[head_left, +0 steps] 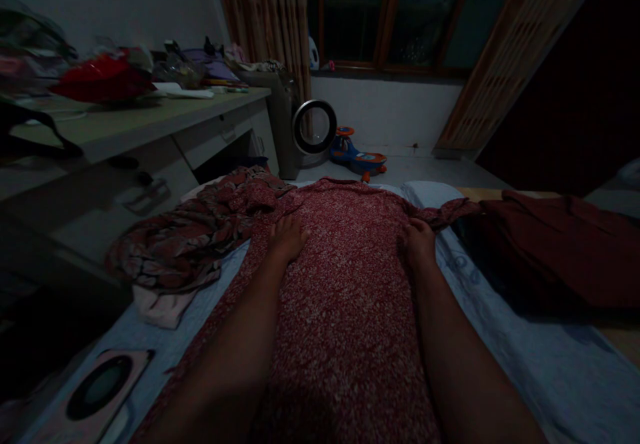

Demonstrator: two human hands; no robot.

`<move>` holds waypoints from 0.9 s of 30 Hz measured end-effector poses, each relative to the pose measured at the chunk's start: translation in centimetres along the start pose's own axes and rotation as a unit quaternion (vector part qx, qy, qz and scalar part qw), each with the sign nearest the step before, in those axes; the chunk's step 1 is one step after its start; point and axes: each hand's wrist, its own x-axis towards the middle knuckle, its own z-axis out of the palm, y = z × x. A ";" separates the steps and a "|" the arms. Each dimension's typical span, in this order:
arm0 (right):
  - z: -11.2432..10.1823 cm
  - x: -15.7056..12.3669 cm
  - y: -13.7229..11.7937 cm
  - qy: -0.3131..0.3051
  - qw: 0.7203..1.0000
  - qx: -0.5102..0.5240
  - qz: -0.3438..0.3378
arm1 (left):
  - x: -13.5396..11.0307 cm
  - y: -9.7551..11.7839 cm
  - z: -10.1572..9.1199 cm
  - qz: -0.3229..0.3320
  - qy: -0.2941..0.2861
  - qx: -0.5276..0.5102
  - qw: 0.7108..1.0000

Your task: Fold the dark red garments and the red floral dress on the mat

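Note:
A long red dress [345, 284] with a small pale print lies spread out before me, its collar end away from me and its sleeves out to the sides. My left hand [289, 238] rests flat on its upper left part, fingers apart. At the opposite edge, just below the right sleeve [447, 213], my right hand [420, 241] has its fingers closed on the cloth. The dress's near end runs out of view beneath my forearms.
A light blue sheet [543, 364] lies underneath. Left are a crumpled patterned cloth [175, 237] and a pink case with a dark round [107, 391]. Folded dark red clothes [575, 251] lie right. A cluttered desk [190, 114] stands left; a ride-on toy [357, 156] sits beyond.

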 end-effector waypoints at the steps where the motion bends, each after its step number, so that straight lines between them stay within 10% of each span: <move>1: 0.1 -0.3 -0.5 0.015 0.999 -0.029 -0.016 | 0.0 0.1 -0.1 0.003 0.008 -0.001 1.000; 6: 2.3 -4.2 -4.3 -0.163 0.934 -0.216 -0.235 | -0.6 1.8 -1.4 0.043 0.078 -0.027 0.996; 10: 3.8 -6.6 -5.5 -0.318 0.853 -0.332 -0.247 | -1.2 3.2 -1.7 0.104 0.024 -0.042 0.993; 22: 0.2 -3.8 -5.6 -0.239 0.806 -0.535 -0.087 | -1.5 2.8 -0.2 0.090 -0.041 -0.002 0.995; 27: 2.9 -2.7 -8.2 -0.267 0.794 -0.538 -0.096 | -1.5 3.1 -0.5 0.085 -0.049 0.002 0.995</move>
